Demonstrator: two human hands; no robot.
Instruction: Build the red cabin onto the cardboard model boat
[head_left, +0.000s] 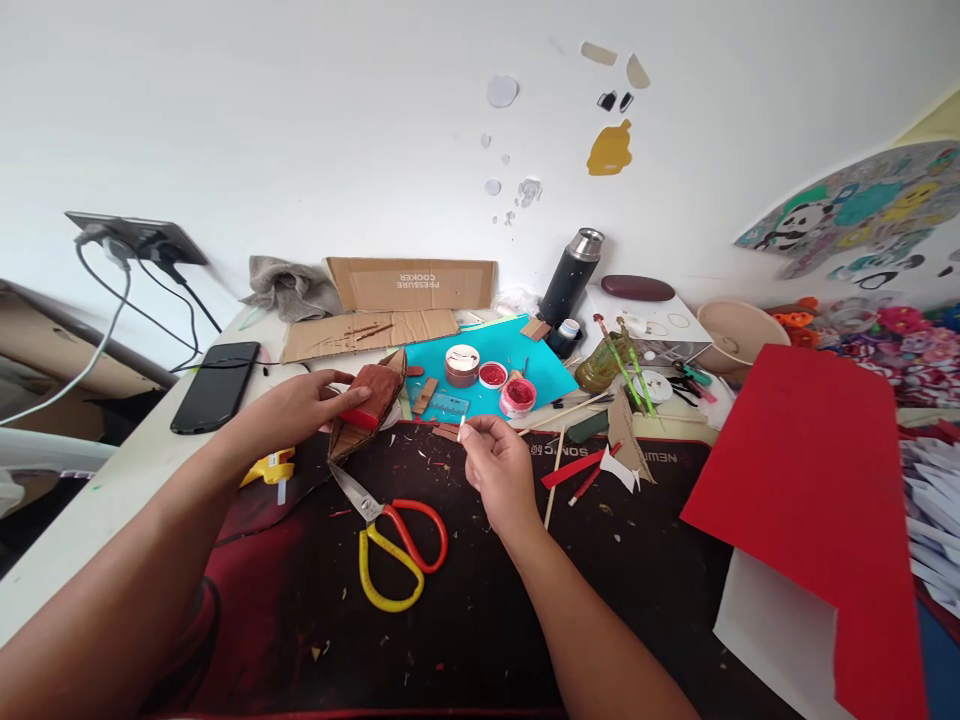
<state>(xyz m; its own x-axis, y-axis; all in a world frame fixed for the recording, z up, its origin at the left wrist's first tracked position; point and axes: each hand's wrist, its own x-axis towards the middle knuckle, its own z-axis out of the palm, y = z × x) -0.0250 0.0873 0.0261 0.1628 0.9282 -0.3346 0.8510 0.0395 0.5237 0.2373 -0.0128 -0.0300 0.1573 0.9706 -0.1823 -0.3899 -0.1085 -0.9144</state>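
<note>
My left hand is closed on the side of a small cardboard piece with a reddish-brown painted top and bare corrugated edges. A bright red strip shows under its fingers. Between the thumb and fingertips of my right hand is a short white stick, mostly hidden by the hand. Scissors with one red and one yellow handle lie below the cardboard piece, their blades toward it. Beyond my right hand stand open pots of red paint and a brown-and-white jar.
A yellow glue bottle and a black phone lie at left. Behind are cardboard sheets, a blue sheet and a black flask. Brushes lean in a jar at right, near a large red sheet.
</note>
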